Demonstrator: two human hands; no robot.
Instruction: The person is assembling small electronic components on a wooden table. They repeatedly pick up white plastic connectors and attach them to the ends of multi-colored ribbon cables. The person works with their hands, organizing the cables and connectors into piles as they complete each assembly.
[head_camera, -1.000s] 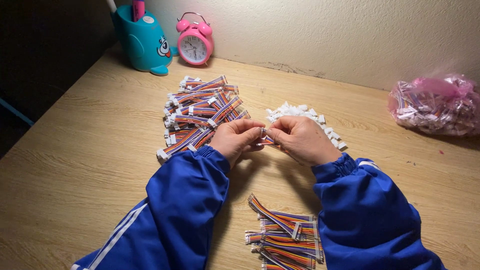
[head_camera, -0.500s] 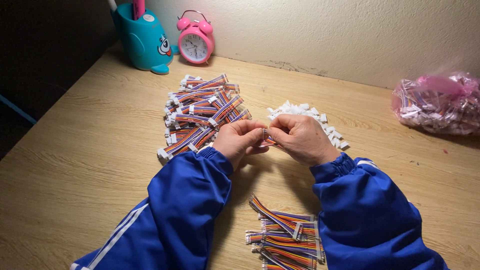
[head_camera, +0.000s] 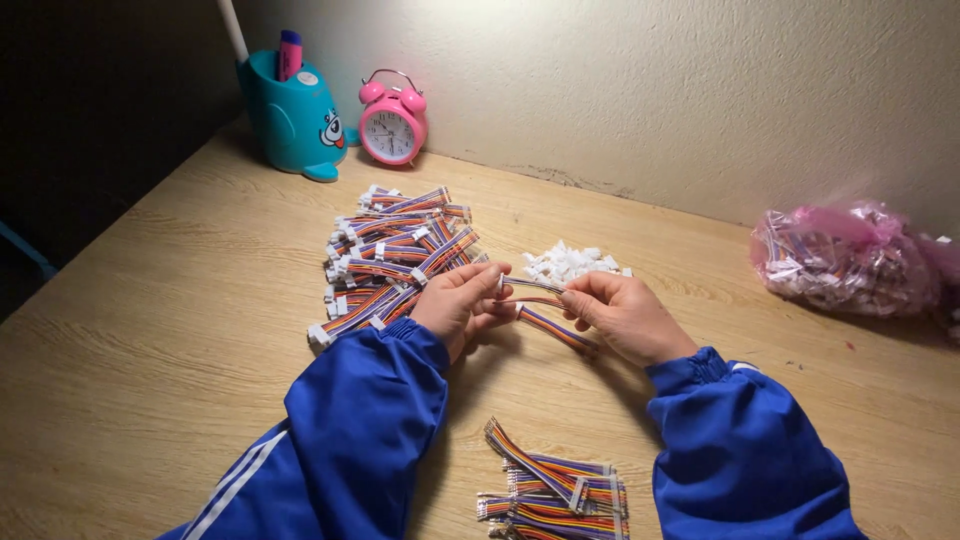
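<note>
My left hand (head_camera: 465, 305) and my right hand (head_camera: 625, 315) hold a short multicoloured ribbon cable (head_camera: 550, 325) between them, stretched across the gap above the wooden table (head_camera: 150, 330). The cable runs from my left fingers down to my right palm. Just behind my hands lies a small heap of white plastic connectors (head_camera: 570, 262). To the left of my left hand lies a pile of ribbon cables with white connectors (head_camera: 395, 255). A smaller pile of ribbon cables (head_camera: 550, 485) lies near the table's front edge, between my blue sleeves.
A teal pen holder (head_camera: 292, 115) and a pink alarm clock (head_camera: 392, 120) stand at the back left against the wall. A pink plastic bag of parts (head_camera: 850, 260) lies at the right.
My hands have moved apart, and the ribbon cable that was bunched between my fingertips is now drawn out between them.
</note>
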